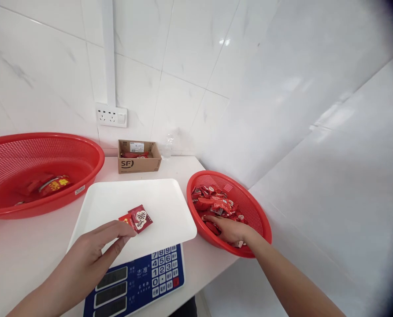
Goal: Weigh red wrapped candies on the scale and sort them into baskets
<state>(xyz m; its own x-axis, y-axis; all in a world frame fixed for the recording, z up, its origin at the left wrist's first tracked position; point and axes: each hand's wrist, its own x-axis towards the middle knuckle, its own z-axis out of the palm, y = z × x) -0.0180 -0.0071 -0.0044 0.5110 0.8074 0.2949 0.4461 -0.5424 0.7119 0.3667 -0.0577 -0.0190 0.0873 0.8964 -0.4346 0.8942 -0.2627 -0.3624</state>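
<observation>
Two small packets (141,219), one dark red and one brighter red, are over the middle of the white tray (100,198). The left hand (102,251) has them pinched between thumb and finger. I can't tell if they touch the tray. The tray sits on a blue scale (140,281) by the front edge of the worktop (196,264).

The right hand (231,230) dips into a red basket (261,215) at the worktop's right edge. Its fingers are among a pile of red packets (216,202), but I can't tell if they've got one.

It looks to me like the step is handling packets at the scale. The next move seems to call for letting go gently with the left, and a neat pinch with the right.

Near the back edge stands a small brown box (139,165), with a clear bottle (167,146) beside it. A bigger red basket (99,160) sits toward the left edge.
</observation>
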